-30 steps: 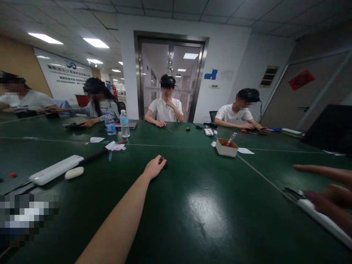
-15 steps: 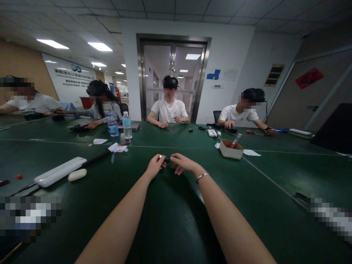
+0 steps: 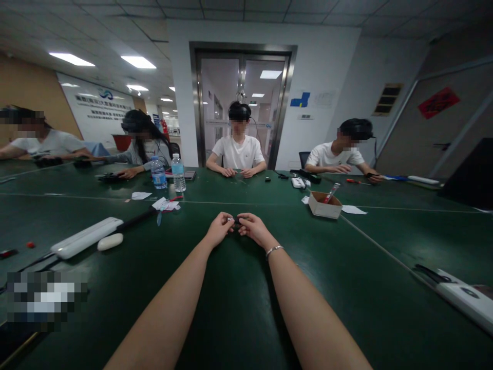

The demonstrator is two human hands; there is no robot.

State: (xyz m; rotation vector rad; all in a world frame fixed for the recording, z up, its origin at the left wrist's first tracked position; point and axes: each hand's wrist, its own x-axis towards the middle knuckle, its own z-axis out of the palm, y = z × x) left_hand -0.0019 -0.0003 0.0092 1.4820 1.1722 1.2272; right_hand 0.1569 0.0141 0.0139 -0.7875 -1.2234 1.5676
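Small dark part (image 3: pixel 235 222) pinched btwn left hand (image 3: pixel 219 228) & right hand (image 3: pixel 252 229) (fingertip grip).

There is only one view, from a camera on the person's head, so no second view shares the scene. It looks forward and slightly down over the green table (image 3: pixel 239 308). The two forearms come in from 6 o'clock, and the left hand (image 3: pixel 220 229) and right hand (image 3: pixel 252 228) meet near the centre, at arm's length. The far wall with the glass door (image 3: pixel 241 103) stands at 12 o'clock.
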